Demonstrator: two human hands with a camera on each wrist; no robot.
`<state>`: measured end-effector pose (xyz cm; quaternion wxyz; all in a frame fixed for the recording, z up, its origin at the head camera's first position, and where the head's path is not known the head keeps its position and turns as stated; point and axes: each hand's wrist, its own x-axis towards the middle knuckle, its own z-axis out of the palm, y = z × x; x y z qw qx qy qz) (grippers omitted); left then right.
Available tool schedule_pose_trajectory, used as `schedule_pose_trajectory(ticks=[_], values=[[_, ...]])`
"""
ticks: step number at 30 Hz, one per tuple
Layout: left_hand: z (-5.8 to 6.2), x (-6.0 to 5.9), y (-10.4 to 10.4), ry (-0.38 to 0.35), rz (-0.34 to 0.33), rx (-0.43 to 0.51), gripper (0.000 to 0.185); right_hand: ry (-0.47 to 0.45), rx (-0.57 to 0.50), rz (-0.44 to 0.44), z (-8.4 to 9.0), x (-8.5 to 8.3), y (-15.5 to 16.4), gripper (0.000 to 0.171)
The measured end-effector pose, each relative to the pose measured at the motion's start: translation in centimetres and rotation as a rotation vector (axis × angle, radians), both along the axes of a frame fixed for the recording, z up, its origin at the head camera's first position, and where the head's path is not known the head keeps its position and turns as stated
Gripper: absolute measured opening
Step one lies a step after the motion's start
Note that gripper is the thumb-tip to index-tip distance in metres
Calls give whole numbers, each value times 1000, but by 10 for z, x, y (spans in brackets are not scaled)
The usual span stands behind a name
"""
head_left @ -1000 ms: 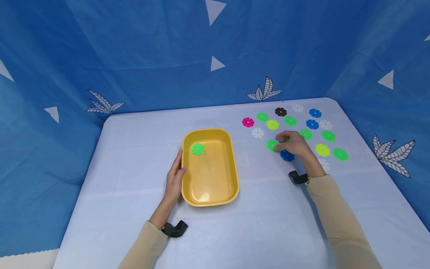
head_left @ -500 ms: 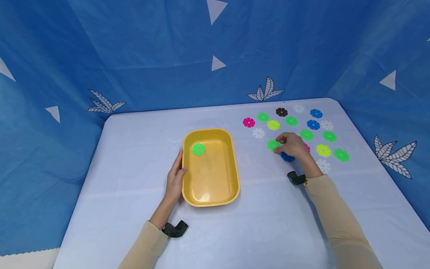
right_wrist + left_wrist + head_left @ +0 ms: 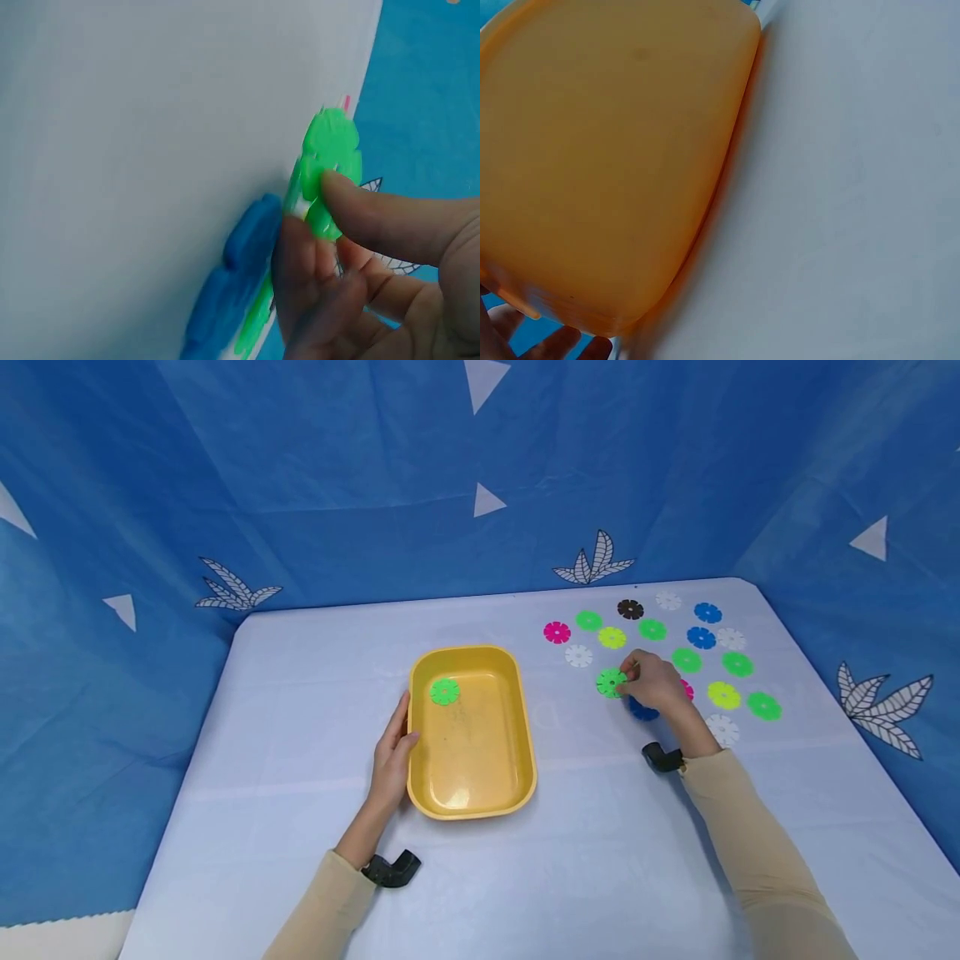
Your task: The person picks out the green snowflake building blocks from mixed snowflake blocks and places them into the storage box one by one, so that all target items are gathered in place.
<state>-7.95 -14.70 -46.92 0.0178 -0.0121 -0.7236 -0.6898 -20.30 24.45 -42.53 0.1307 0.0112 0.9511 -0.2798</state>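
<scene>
A blue cloth backdrop [image 3: 315,468] printed with white triangles and leaves closes in the far side and both flanks of a pale table [image 3: 300,693]. Near the table's middle sits a yellow tray [image 3: 517,752] with one green disc [image 3: 445,692] lying in its far left corner. The left hand [image 3: 390,764] lies along the tray's left wall, fingers straight against the rim, forearm angled in from the near edge. To the right, the right hand [image 3: 654,683] reaches out over a scatter of flower-shaped discs [image 3: 701,639], thumb and fingertips [image 3: 300,262] pinching a bright green disc [image 3: 611,682] at its edge. A blue disc [image 3: 642,711] lies just nearer, partly under that hand.
</scene>
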Motion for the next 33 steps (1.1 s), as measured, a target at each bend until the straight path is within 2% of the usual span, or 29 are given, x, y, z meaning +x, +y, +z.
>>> schedule_pose_trajectory(ticks=[4, 8, 13, 19, 24, 28, 33], values=[[0, -1, 0, -4, 2, -4, 61, 9, -73, -4, 7, 0, -2, 20], [-1, 0, 0, -13, 12, -10, 61, -16, -213, -19, 17, 1, -10, 22], [-2, 1, 0, -24, 15, -18, 61, 6, -362, 12, 31, 5, -33, 26], [-1, -1, 1, -28, 22, -30, 59, 9, -473, 109, 46, 5, -76, 24], [-3, -2, 1, -21, 20, -27, 59, -45, -557, 260, 52, 5, -115, 18], [-2, -2, 0, -15, 30, -27, 60, -101, -573, 376, 52, 8, -147, 14], [-3, -1, 0, -28, 28, -15, 60, -143, -478, 440, 40, 13, -180, 13]])
